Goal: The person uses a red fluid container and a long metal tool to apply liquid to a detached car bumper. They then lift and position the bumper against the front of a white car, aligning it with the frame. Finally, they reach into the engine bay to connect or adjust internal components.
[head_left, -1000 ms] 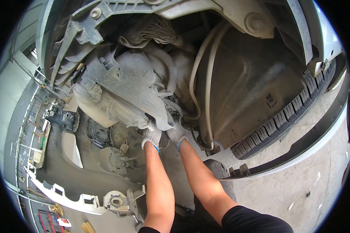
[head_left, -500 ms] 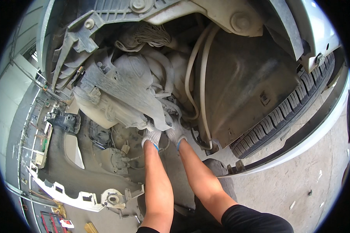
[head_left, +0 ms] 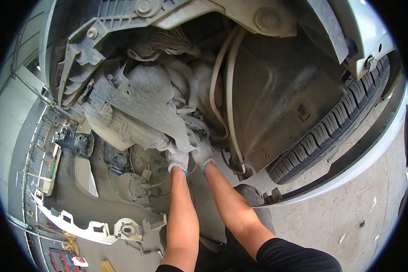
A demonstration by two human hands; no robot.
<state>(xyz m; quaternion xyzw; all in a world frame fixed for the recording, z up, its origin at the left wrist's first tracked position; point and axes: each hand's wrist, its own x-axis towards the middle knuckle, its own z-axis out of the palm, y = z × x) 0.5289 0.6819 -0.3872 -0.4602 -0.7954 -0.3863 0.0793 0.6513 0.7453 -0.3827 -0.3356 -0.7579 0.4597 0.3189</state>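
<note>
Both my hands, in white knit gloves, reach up to the lower edge of a dusty grey plastic part (head_left: 145, 109) in the open corner of a car. At its lower left edge is my left hand (head_left: 177, 159), its fingers hidden behind the plastic. My right hand (head_left: 202, 153) sits close beside it, right of the part's pointed lower tip, near a cluster of dusty hoses and wiring (head_left: 197, 124). Its fingers are also hard to make out. A pale bundled harness (head_left: 170, 41) lies above, and two light tubes (head_left: 230, 95) run down on the right.
A dark wheel-arch liner (head_left: 276, 104) and a tyre (head_left: 322, 143) stand at the right, above a curved white body edge (head_left: 317, 192). A removed bumper cover (head_left: 95, 231) lies at left. Tools (head_left: 143, 249) and a red tray (head_left: 59, 258) are on the floor.
The car parts have shifted slightly left and up in the picture. Both hands stay at the plastic part's lower edge, with more of the left glove showing.
</note>
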